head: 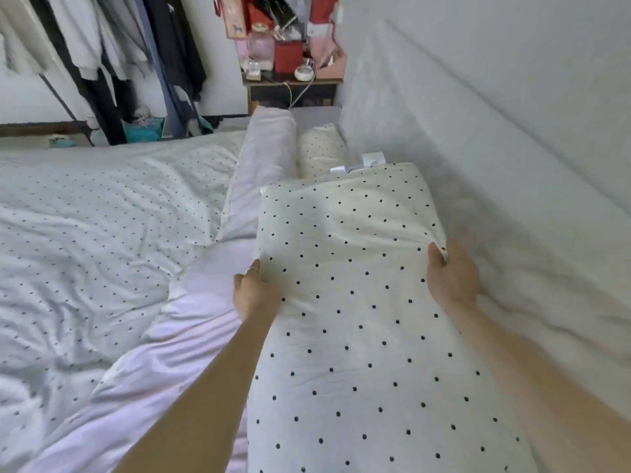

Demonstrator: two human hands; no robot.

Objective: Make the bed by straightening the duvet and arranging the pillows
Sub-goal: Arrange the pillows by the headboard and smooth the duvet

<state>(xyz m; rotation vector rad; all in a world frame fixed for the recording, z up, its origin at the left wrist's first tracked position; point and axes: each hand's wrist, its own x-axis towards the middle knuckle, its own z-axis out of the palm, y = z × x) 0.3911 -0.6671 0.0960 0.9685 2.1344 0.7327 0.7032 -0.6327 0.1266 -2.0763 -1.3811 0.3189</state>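
Beyond dotted pillow (358, 302), second pillow (321, 148) half-hidden.

hanging clothes (112, 56) beside a cluttered bedside shelf (290, 84), grey wall (495, 114) at right.

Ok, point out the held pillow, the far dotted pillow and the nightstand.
held pillow (358, 336), head view, top face
far dotted pillow (322, 149), head view, visible top
nightstand (273, 83), head view, front edge

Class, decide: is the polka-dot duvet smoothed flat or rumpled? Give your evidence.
Rumpled. The duvet has creases and wrinkles across its whole visible surface, not a flat spread.
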